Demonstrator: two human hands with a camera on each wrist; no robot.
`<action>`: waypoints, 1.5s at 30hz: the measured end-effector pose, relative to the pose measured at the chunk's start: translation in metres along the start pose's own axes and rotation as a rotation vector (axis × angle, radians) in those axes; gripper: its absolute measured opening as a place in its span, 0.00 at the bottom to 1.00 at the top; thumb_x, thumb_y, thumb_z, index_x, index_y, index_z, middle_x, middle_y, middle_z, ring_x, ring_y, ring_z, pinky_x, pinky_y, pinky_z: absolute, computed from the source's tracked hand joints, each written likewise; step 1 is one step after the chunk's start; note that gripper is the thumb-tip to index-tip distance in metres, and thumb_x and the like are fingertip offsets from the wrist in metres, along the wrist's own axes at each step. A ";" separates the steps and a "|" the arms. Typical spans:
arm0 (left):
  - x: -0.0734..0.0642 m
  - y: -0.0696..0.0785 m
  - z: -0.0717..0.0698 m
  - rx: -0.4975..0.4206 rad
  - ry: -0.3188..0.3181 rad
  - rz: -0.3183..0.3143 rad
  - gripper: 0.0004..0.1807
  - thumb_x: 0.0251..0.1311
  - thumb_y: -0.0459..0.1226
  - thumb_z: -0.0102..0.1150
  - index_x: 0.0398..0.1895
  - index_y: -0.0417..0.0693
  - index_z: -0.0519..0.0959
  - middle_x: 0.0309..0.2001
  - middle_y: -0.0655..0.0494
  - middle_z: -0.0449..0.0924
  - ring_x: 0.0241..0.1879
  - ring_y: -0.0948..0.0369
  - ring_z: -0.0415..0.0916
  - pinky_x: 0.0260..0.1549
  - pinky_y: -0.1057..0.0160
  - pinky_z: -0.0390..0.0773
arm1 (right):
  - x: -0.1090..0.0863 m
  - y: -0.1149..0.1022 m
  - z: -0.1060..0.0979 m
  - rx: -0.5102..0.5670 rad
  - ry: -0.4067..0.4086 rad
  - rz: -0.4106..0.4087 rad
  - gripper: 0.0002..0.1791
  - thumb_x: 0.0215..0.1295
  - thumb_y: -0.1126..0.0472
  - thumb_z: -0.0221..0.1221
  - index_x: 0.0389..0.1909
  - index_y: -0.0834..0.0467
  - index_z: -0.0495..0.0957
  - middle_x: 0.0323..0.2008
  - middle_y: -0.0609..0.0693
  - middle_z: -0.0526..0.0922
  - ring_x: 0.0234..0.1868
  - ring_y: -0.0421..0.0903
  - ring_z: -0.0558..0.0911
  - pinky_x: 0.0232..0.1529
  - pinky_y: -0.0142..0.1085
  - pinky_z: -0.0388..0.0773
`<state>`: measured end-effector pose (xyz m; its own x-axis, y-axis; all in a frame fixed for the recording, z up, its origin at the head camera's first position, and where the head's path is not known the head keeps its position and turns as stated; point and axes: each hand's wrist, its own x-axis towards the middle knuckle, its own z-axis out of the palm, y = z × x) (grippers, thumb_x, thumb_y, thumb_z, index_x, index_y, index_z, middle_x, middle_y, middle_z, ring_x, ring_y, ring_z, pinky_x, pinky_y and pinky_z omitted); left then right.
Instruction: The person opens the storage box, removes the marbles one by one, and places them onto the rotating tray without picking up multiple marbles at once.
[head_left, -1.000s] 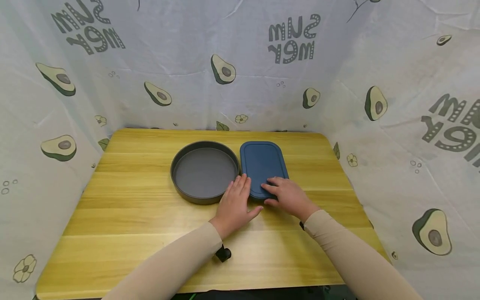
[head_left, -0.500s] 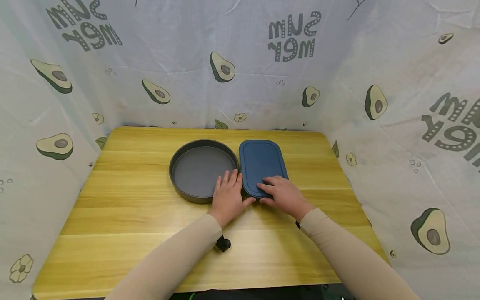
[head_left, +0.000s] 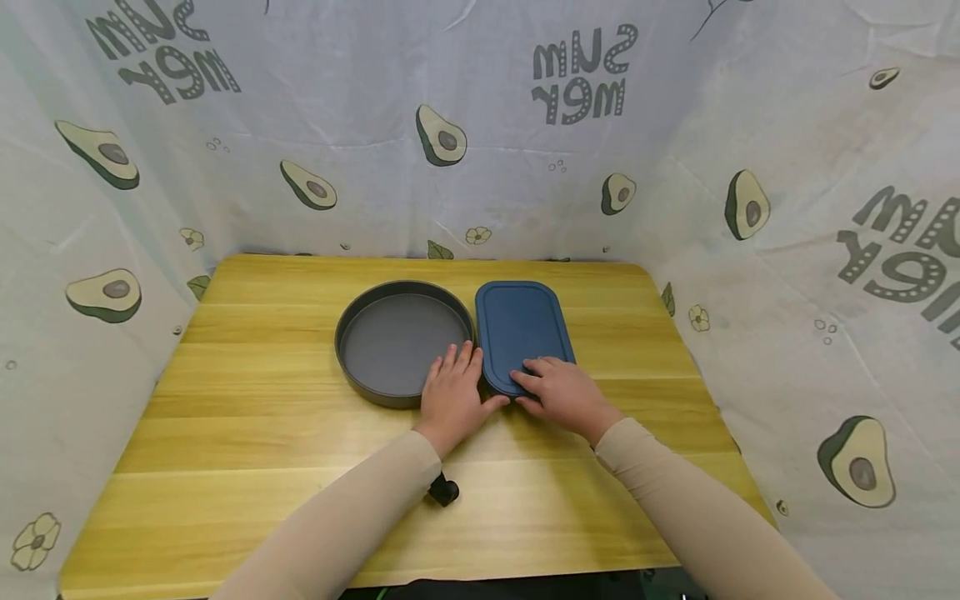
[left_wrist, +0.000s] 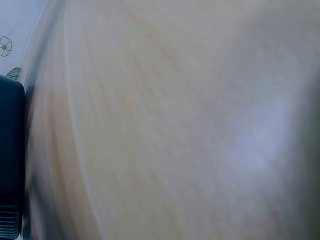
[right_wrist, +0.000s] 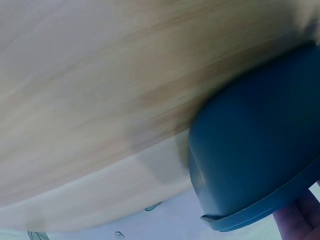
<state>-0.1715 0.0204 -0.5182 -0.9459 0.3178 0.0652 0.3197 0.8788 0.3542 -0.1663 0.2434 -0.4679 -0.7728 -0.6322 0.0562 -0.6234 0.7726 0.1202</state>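
Note:
A round dark grey pan (head_left: 393,346) sits on the wooden table. Just right of it lies a rectangular blue box, its lid (head_left: 519,321) on. My left hand (head_left: 453,400) reaches over the pan's near right rim with straight fingers, its thumb out by the box's near left corner. My right hand (head_left: 566,396) rests its fingers on the lid's near part, thumb by the near edge. In the right wrist view, the box's deep wall (right_wrist: 260,145) stands on the table, with fingers (right_wrist: 297,220) at the lid side. The left wrist view hides the left hand.
The wooden table (head_left: 247,400) extends left of the pan and in front of both hands. A light curtain (head_left: 360,100) printed with avocados encloses the back and sides. A black wrist mount (head_left: 443,489) hangs under the left sleeve.
My left hand has shifted left and forward from the gap by the box onto the pan's right rim. The right hand stays on the lid. Pan and box look unmoved.

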 end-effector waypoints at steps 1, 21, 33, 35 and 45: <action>0.000 0.000 0.000 -0.002 0.002 0.001 0.54 0.65 0.74 0.52 0.84 0.52 0.60 0.85 0.51 0.54 0.85 0.48 0.50 0.81 0.42 0.56 | 0.000 0.000 0.000 -0.009 -0.003 -0.001 0.28 0.71 0.43 0.66 0.68 0.50 0.82 0.60 0.59 0.86 0.60 0.58 0.85 0.61 0.52 0.84; -0.001 0.001 -0.002 -0.008 -0.008 -0.010 0.53 0.65 0.73 0.52 0.84 0.52 0.59 0.85 0.51 0.54 0.85 0.49 0.49 0.82 0.43 0.55 | 0.005 -0.006 -0.004 -0.087 -0.028 -0.057 0.26 0.75 0.45 0.63 0.69 0.48 0.81 0.62 0.58 0.85 0.57 0.59 0.87 0.58 0.52 0.86; -0.001 0.000 -0.002 -0.018 -0.007 -0.012 0.53 0.66 0.74 0.51 0.85 0.54 0.58 0.85 0.52 0.53 0.85 0.49 0.50 0.82 0.43 0.55 | 0.003 -0.004 -0.002 -0.097 0.014 -0.085 0.25 0.74 0.46 0.64 0.68 0.49 0.82 0.60 0.57 0.87 0.56 0.57 0.88 0.58 0.50 0.86; -0.002 0.000 -0.002 -0.022 -0.010 -0.013 0.53 0.66 0.74 0.50 0.85 0.55 0.58 0.85 0.52 0.53 0.85 0.49 0.49 0.82 0.43 0.54 | 0.002 -0.003 -0.001 -0.093 0.030 -0.090 0.25 0.73 0.47 0.65 0.67 0.49 0.82 0.60 0.56 0.87 0.56 0.56 0.89 0.58 0.50 0.86; -0.002 0.001 -0.005 -0.033 -0.020 -0.023 0.53 0.66 0.74 0.50 0.85 0.55 0.57 0.85 0.52 0.52 0.85 0.48 0.49 0.82 0.43 0.55 | 0.002 -0.002 -0.001 -0.080 0.058 -0.107 0.25 0.73 0.47 0.66 0.67 0.51 0.82 0.57 0.54 0.89 0.53 0.53 0.89 0.56 0.48 0.87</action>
<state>-0.1694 0.0192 -0.5133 -0.9515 0.3052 0.0387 0.2959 0.8736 0.3864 -0.1667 0.2404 -0.4669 -0.6926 -0.7150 0.0953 -0.6888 0.6949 0.2067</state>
